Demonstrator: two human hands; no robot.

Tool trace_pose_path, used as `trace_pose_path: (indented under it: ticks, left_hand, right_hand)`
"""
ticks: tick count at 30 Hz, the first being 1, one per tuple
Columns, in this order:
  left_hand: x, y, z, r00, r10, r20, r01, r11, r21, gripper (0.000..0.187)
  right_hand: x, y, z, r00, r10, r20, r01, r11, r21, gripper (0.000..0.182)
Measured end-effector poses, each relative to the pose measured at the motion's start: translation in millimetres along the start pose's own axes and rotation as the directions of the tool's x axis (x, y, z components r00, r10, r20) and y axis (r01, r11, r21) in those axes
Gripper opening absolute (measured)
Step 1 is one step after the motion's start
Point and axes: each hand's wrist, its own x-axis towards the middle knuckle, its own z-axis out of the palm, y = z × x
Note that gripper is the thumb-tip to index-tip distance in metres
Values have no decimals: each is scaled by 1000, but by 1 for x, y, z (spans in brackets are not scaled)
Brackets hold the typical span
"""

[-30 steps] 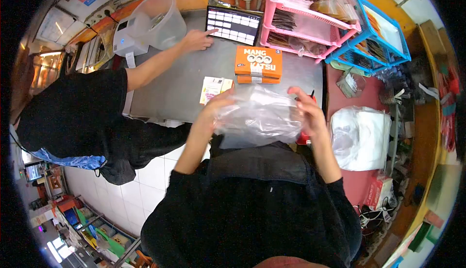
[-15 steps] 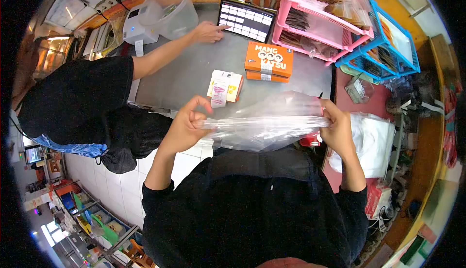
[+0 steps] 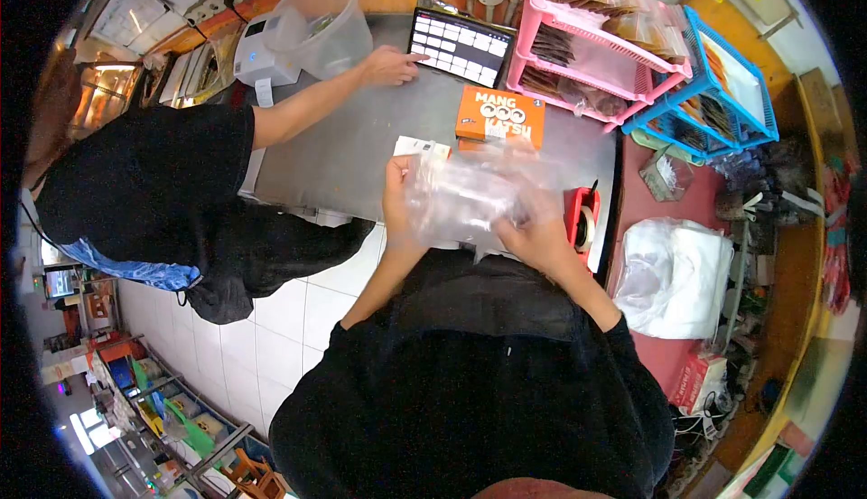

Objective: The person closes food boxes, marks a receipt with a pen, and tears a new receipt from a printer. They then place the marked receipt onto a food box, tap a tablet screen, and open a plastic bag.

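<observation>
A clear plastic bag (image 3: 461, 196), blurred by motion, spans the space between my two hands above the counter's front edge. My left hand (image 3: 397, 196) grips its left side with the fingers closed. On the right side, my right hand (image 3: 535, 233) is closed on the plastic, its fingers partly seen through the film. Just beyond the bag lie an orange box (image 3: 499, 115) with "MANG KATSU" lettering and a smaller white box (image 3: 421, 146), mostly covered by the bag.
A co-worker's hand (image 3: 391, 65) touches a tablet (image 3: 461, 46) at the back. Pink trays (image 3: 623, 106) and a blue rack (image 3: 736, 129) hold packets. A red tape dispenser (image 3: 582, 219) stands right of my hands, near white plastic bags (image 3: 677, 278). A printer (image 3: 264, 52) and clear tub (image 3: 323, 29) are back left.
My hands have come closer together, and the bag that was stretched wide between them is now bunched. It partly covers the boxes; the red tape dispenser has come into fuller view.
</observation>
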Motion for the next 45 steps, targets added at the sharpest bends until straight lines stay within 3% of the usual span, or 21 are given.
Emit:
trace_pose_path:
  ticks: [2,3,4,6,8,10,12,14,21,24,25,26,28,29,31,32,34,35,37,40,45]
  left_hand:
    - [7,24,-14,977,-45,209,105,953,-284,28]
    - [11,34,-31,929,-58,365,156,957,-244,28]
    - [10,35,-42,930,-58,362,155,957,-245,28]
    - [3,39,-59,832,-111,544,36,989,146,29]
    - [5,48,-71,834,-152,530,-10,957,290,31]
    - [8,53,-78,860,-280,427,99,912,398,30]
    - [8,60,-78,881,-252,400,37,880,473,29]
    - [10,71,-77,901,-95,424,-172,818,549,29]
    - [23,73,-69,956,6,293,-189,776,601,19]
    - [43,70,-66,923,-217,318,-108,646,756,30]
    - [50,55,-63,953,-57,297,-191,648,738,33]
    - [57,51,-55,954,-36,296,-203,650,733,33]
    - [61,55,-23,831,433,348,-537,464,705,28]
    - [56,49,-14,832,434,345,-535,464,706,28]
    - [46,28,-3,932,194,305,-287,911,296,29]
    - [45,23,-6,931,201,304,-293,909,295,29]
    - [43,18,-18,923,48,381,-157,952,262,28]
    - [43,20,-24,924,47,380,-156,952,261,28]
    - [43,33,-37,815,217,538,-514,699,496,25]
    - [39,39,-49,730,297,615,-641,608,468,25]
    - [31,47,-55,702,343,624,-676,597,432,25]
  right_hand:
    - [-5,6,-8,993,-103,-62,101,994,-31,46]
    - [-3,5,-24,994,5,106,-28,977,210,42]
    - [-2,7,-40,955,69,289,-189,891,412,38]
    - [-4,11,-63,898,93,430,-267,893,362,32]
    - [-4,2,-75,861,131,492,-190,979,71,28]
    - [-6,1,-75,918,73,389,-143,978,154,28]
    - [-9,5,-82,905,153,397,-226,963,145,29]
    - [-10,7,-83,932,100,348,-166,973,164,32]
    - [0,-2,-93,951,200,237,-199,980,-28,29]
    - [12,19,-83,985,29,168,-22,999,-43,24]
    - [18,13,-77,974,93,206,-115,988,101,19]
    - [24,11,-75,963,45,266,-62,996,56,18]
    - [29,31,-58,965,-112,236,76,985,153,18]
    - [31,33,-51,964,-114,238,79,985,152,18]
    - [39,33,-40,956,-276,-96,255,949,-186,19]
    - [38,27,-42,955,-281,-98,260,947,-188,19]
    - [33,12,-47,977,148,151,-171,973,156,23]
    - [32,15,-48,977,148,152,-171,973,155,23]
    - [26,25,-51,964,-48,261,0,984,181,27]
    - [22,15,-60,948,-74,310,52,995,81,28]
    - [17,6,-74,941,-27,338,43,998,-41,28]
